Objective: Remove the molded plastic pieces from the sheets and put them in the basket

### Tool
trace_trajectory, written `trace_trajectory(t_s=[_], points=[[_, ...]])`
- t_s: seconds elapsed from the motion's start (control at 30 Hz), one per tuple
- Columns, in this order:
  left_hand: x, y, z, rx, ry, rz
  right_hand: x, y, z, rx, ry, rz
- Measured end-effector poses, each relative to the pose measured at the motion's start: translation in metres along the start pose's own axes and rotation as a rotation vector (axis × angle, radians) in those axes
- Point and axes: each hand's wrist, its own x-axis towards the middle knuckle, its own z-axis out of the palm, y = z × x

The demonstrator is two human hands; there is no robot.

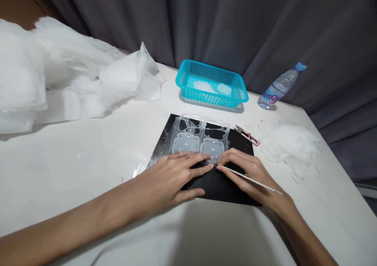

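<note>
A clear plastic sheet point(200, 136) with rounded frosted shapes and cut-out openings lies on a black mat point(206, 183). My left hand point(179, 171) rests flat with spread fingers, its fingertips on the sheet's near edge. Pinched in my right hand point(244, 167) is a thin white stick-like tool point(253, 180), its tip at the sheet's near edge, close to my left fingertips. The tool's far end points back over my right wrist.
Pink-handled snips point(247, 135) lie at the mat's right edge, beside a pile of clear scraps point(294, 146). Behind stand a blue basket point(212, 97) holding white pieces and a water bottle point(278, 87). White plastic bags point(73, 77) fill the back left of the white table point(88, 160).
</note>
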Motion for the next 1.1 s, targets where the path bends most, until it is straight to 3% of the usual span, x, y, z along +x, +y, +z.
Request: trace_trajectory(t_s=[0.2,0.53,0.77,0.9,1.1], points=[[-0.002,-0.001,0.001,-0.010,0.001,0.012,0.002,0.002,0.004,-0.056,0.001,-0.080],[-0.008,0.014,0.034,0.124,0.285,0.126,0.008,0.005,0.014,-0.356,0.080,-0.246],[-0.004,0.019,0.042,0.121,0.361,0.114,0.007,0.011,0.022,-0.483,0.075,-0.317],[-0.002,0.024,0.033,0.065,0.310,0.094,0.011,0.018,0.030,-0.452,0.231,-0.287],[0.003,0.022,0.023,-0.004,0.209,0.029,0.036,0.037,0.001,-0.208,0.584,0.073]])
